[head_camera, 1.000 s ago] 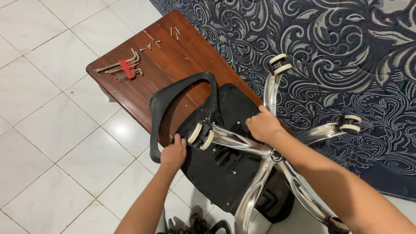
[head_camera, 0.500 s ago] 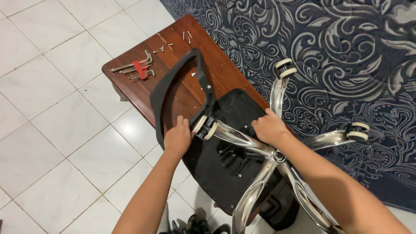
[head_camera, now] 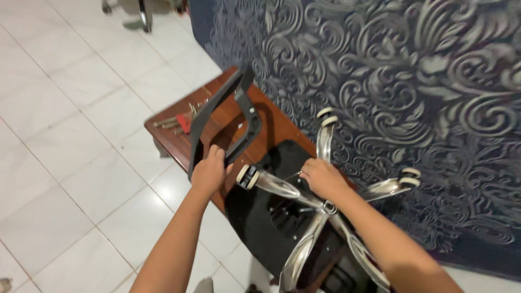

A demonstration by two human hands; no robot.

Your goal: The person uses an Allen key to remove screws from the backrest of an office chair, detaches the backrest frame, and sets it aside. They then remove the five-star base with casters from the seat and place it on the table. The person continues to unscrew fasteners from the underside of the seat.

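**Upturned office chair on a low wooden table**

Landmark: the wooden table (head_camera: 217, 116), reddish-brown, smooth, rectangular, on pale glossy floor tiles (head_camera: 70, 163).

Lying across the table's near end is the chair seat (head_camera: 260, 217), underside up, black, matte plastic w/ a ribbed centre. Above it sticks the star base (head_camera: 320, 209): chrome, shiny, tapered curved legs, each ending in a caster (head_camera: 247, 176) w/ cream-and-black wheel.

Left hand (head_camera: 209, 172), at the table's near edge: fingers curled tight round the lower end of the armrest (head_camera: 225, 119), a black plastic loop, roughly D-shaped, standing upright over the tabletop.

Right hand (head_camera: 323, 178), just right of the table: fingers bent over a chrome leg near the hub; palm down, grip looks closed on it, fingertips hidden.

On the table's far-left corner: hex keys (head_camera: 176, 122), metal, one w/ red holder, plus a few small screws, loose, no tray.

Right of the table: dark blue rug (head_camera: 412, 81), grey swirl pattern, looks plush.
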